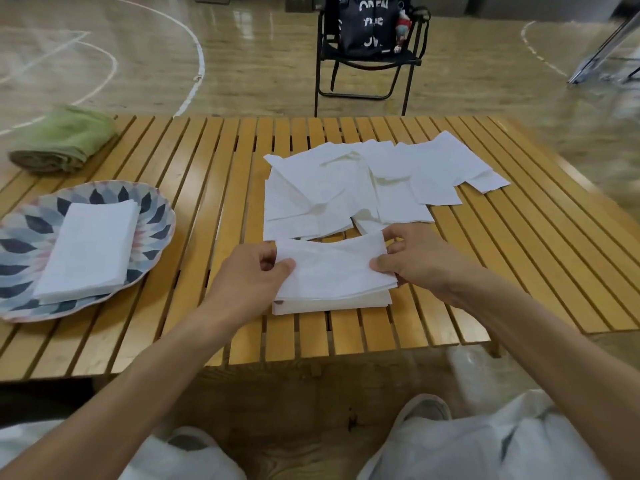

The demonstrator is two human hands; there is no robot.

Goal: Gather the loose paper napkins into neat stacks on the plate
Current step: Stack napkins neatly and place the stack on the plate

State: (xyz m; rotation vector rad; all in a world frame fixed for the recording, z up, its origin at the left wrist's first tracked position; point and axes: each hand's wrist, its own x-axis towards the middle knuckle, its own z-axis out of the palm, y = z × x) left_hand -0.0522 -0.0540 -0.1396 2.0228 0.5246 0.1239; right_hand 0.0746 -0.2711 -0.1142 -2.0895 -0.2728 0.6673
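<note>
Hands on napkin bundle (334, 271) | left hand (251, 273) pinches its left edge, right hand (417, 261) pinches its right edge | bundle low over slatted table (519, 258), right of plate (20, 237) | neat stack (90, 247) on plate | loose napkins (363, 181) well right of plate, beyond the bundle | green towel (62, 138) behind plate

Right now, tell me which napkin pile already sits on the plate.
The squared stack on the patterned plate, far left. The other stack is pinched by both hands; the rest lie scattered beyond.
</note>
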